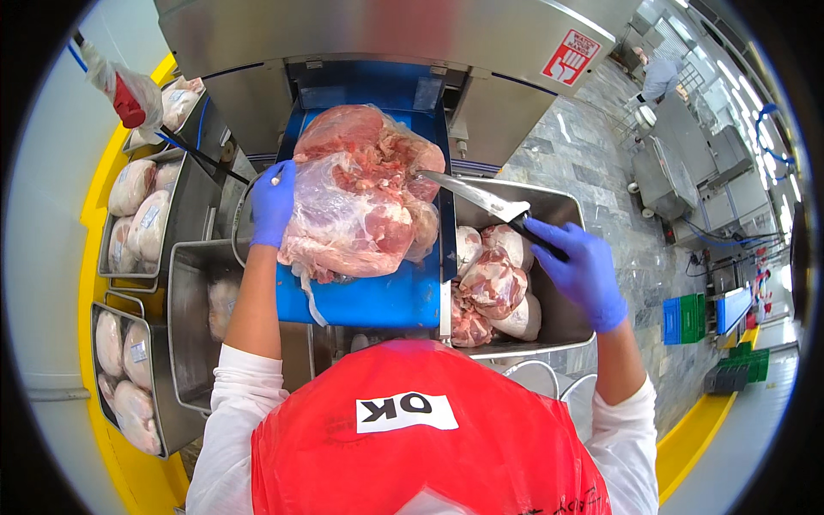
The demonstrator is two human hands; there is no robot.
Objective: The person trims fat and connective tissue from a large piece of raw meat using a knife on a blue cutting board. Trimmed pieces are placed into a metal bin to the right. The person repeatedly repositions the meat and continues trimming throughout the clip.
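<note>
A large slab of raw meat (365, 193) with pale membrane and fat lies spread on a blue conveyor belt (378, 300) in front of me. My left hand (273, 204), in a blue glove, rests against the meat's left edge, its fingers partly hidden. In my blue-gloved right hand (584, 270) is a knife (481, 199) with a black handle. The blade points left and its tip meets the right side of the meat. A thin strip of fat (307, 296) hangs from the meat's near edge.
Right of the belt stands a steel bin (562, 326) holding several meat pieces (496, 283). Steel tubs (184, 318) with more meat line the left, beside a yellow rail (90, 223). A steel machine (386, 30) stands ahead. Far right, a person (661, 77) stands near equipment.
</note>
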